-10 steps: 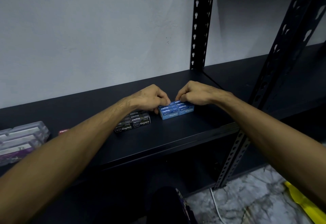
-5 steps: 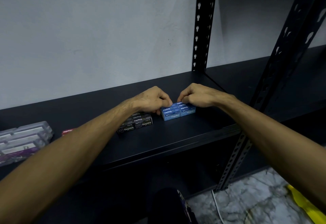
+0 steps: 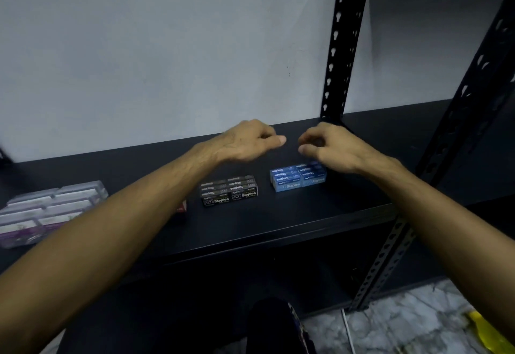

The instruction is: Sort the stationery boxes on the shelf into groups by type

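Stationery boxes: three groups on black shelf (image 3: 278, 214), all lying flat, none held.
Blue staple boxes (image 3: 298, 177): tight block, right of centre, white "Staples" print on front faces; far right corner hidden under right wrist.
Black staple boxes (image 3: 229, 190): tight block just left of blue block, small gap btwn, not touching; "Staples" print readable on front row.
Clear cases (image 3: 47, 208): larger cluster at far left of shelf, pale lids, purple tint on near ones; partly cut by frame edge and left forearm.
Red box (image 3: 182, 206): only a sliver visible beside left forearm, btwn clear cases and black block; type unreadable.
Left hand (image 3: 245, 142): above shelf, behind black and blue blocks, fingers loosely curled, thumb out toward right hand, holding nothing, clear of boxes.
Right hand (image 3: 328, 144): above rear of blue block, fingers loosely curled, thumb and index near each other, nothing btwn; contact w/ boxes not seen.
Hands: close together, small gap btwn thumbs, slightly blurred.
Upright post (image 3: 345, 41): black slotted steel at rear of shelf, against grey wall (image 3: 153, 47).
Front post (image 3: 390, 245): slotted, at right front corner of shelf.
Floor (image 3: 390, 328): marbled tile lower right, yellow item (image 3: 487, 331) at edge, unclear what.
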A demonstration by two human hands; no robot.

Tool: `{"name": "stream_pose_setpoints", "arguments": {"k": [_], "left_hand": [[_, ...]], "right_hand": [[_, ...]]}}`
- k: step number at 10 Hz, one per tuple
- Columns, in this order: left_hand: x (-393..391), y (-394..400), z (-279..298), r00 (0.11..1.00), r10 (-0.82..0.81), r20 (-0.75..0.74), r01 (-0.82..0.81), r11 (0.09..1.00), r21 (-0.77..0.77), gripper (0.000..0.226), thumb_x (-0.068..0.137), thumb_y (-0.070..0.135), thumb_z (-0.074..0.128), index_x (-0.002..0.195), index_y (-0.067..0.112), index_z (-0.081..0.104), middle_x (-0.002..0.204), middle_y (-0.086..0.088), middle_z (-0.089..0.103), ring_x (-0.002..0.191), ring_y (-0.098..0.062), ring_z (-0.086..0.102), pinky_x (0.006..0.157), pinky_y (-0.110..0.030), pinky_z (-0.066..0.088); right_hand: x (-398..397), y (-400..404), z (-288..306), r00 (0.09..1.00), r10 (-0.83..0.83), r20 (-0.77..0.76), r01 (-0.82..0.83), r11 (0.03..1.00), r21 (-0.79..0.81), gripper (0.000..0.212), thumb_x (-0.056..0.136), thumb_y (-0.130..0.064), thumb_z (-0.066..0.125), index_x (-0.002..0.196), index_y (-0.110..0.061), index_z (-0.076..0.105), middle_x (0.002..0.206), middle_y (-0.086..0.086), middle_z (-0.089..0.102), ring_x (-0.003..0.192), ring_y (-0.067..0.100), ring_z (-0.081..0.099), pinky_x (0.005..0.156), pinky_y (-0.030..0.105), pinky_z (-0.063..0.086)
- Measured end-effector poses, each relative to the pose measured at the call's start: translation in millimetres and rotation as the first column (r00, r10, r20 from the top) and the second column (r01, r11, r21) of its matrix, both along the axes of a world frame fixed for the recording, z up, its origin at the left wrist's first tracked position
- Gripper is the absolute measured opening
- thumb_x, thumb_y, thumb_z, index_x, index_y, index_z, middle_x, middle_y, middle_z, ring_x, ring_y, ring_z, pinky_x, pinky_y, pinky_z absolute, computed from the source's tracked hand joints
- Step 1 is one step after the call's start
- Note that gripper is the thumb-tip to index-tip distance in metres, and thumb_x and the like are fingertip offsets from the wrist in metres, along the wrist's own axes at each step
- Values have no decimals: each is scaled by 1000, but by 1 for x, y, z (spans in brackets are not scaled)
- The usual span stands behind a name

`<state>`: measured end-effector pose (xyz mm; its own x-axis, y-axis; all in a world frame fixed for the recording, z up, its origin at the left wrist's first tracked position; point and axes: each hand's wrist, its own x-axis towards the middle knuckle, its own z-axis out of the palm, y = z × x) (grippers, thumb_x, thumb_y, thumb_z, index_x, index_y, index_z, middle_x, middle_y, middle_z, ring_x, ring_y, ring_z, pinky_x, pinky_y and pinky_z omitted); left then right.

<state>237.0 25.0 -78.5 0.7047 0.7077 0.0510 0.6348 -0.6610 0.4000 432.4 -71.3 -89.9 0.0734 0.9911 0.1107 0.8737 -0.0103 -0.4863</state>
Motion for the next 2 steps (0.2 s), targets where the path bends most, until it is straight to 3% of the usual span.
{"name": "stream_pose_setpoints", "arguments": {"k": [1, 2], "left_hand": [[-30, -26, 30, 987, -17, 158, -3, 993, 122, 37, 99, 51, 45, 87, 23, 67, 74, 5, 63, 68, -10, 56, 67, -29, 45], [-68, -69, 36, 878, -71, 473, -22, 982, 188, 39, 102, 41, 46, 90, 13, 70, 72, -1, 63, 64, -8, 55, 63, -28, 45]], "right_hand": [[-20, -40, 9, 997, -33, 66, 13, 959, 283, 30, 93, -42, 60, 116, -24, 68, 108, -13, 60, 99, 9, 60, 88, 36, 50], [-44, -102, 9, 996, 51, -72, -3, 832, 555, 11, 92, -31, 64, 93, -22, 70, 91, -12, 63, 83, 10, 61, 76, 30, 48]]}}
